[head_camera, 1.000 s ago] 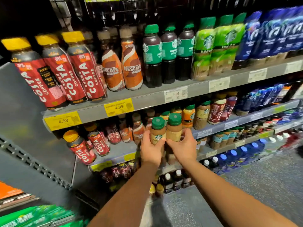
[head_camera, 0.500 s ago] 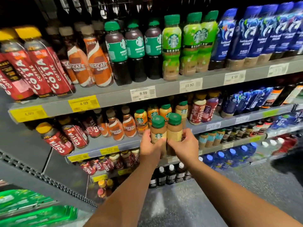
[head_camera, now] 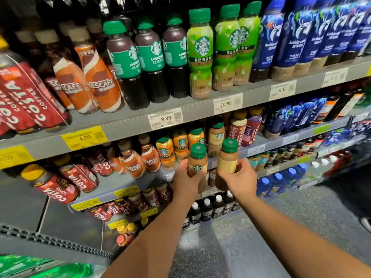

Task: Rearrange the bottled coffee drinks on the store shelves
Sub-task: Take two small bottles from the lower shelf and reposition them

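Hands apart: our left hand (head_camera: 185, 178) gripped one Starbucks bottle (head_camera: 197, 164). Our right hand (head_camera: 239, 180) gripped another Starbucks bottle (head_camera: 227, 159), beside it.

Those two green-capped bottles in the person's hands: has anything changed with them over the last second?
The bottles have drawn apart: earlier they touched, now the right hand carries its bottle rightward and slightly higher than the left hand's bottle. Both grips stayed shut; shelf stock is unchanged.

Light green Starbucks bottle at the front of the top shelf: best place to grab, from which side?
Grip the light green Starbucks bottle around its narrowed waist, coming straight in from the aisle. It stands upright at the shelf edge with its front exposed, while neighbouring bottles crowd both sides, so a side approach looks blocked.
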